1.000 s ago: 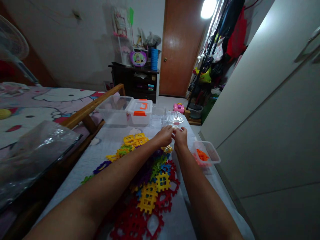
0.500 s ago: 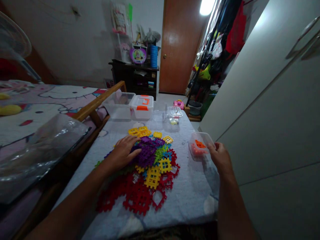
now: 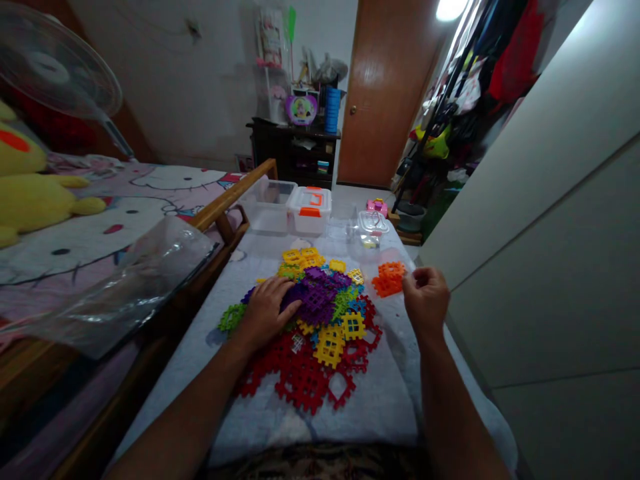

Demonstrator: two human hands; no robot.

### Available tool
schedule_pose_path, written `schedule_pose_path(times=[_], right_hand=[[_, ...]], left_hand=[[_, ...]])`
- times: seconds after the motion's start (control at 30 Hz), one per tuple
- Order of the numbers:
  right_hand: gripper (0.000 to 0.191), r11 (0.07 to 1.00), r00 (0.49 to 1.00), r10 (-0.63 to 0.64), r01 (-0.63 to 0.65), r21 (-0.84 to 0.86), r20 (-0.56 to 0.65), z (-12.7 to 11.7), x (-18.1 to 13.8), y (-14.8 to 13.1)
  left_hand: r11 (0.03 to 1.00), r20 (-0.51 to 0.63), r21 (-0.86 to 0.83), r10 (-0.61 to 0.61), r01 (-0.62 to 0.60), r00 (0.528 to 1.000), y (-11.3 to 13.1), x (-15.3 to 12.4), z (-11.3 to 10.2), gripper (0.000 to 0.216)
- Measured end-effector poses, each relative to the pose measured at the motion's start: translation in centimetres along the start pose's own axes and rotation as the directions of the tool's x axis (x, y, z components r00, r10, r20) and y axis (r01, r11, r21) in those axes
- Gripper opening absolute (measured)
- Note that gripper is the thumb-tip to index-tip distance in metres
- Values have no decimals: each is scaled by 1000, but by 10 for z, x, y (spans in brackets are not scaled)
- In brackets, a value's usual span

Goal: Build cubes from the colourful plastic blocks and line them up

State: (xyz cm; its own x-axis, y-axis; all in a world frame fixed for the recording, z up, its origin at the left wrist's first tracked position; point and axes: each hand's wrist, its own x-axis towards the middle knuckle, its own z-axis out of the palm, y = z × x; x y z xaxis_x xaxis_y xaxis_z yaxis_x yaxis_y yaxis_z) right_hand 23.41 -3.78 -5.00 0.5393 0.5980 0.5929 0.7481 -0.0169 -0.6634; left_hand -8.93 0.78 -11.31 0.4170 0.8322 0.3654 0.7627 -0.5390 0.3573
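Note:
A heap of interlocking plastic tiles lies before me. Purple tiles are on top, yellow tiles and green ones around them, and red tiles at the near side. My left hand rests on the heap's left part, thumb apart from the fingers, gripping nothing visible. To the right of the heap, orange tiles sit in a small clear plastic box whose walls barely show. My right hand is closed at the right side of that box; its fingertips are partly hidden.
At the table's far end stand a large clear bin, a lidded box with orange latches and a small lidded container. A wooden bed rail runs along the left. A pale cabinet flanks the right side.
The view has turned left, so everything appears shifted right. The clear box with orange tiles now appears nearer the heap, my right hand still at its side. My left hand stays on the heap.

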Motion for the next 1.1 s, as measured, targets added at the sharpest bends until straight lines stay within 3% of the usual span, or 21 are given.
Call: schedule_pose_path(times=[0.1,0.27,0.47,0.57,0.63,0.83,1.1], right_hand=[[7,978,978,-207,207,19,35,18,-7,-33],[9,898,884,-439,436,57,161,41,-28,-70],[14,803,757,-596,566,187,266,48,-56,-89],[12,743,652,-667,613,268,359,48,-67,-92],[20,729,609,-682,605,320,404,49,-72,-92],[84,798,646,-599,532,283,473,52,-64,-85],[95,775,583,-615,570,272,531,57,-57,-73]], left_hand=[[1000,-47,18,27,-26,999,6,-1,-1,38],[999,-75,-3,39,-40,996,16,-1,-4,39],[995,-158,-104,-6,-10,987,13,-1,0,59],[987,-136,-162,-35,12,990,11,-2,1,68],[977,-116,-209,-57,32,992,11,-2,0,74],[961,-83,-271,-78,53,993,11,-3,-5,80],[967,-69,-248,-84,64,994,11,-3,-4,72]])
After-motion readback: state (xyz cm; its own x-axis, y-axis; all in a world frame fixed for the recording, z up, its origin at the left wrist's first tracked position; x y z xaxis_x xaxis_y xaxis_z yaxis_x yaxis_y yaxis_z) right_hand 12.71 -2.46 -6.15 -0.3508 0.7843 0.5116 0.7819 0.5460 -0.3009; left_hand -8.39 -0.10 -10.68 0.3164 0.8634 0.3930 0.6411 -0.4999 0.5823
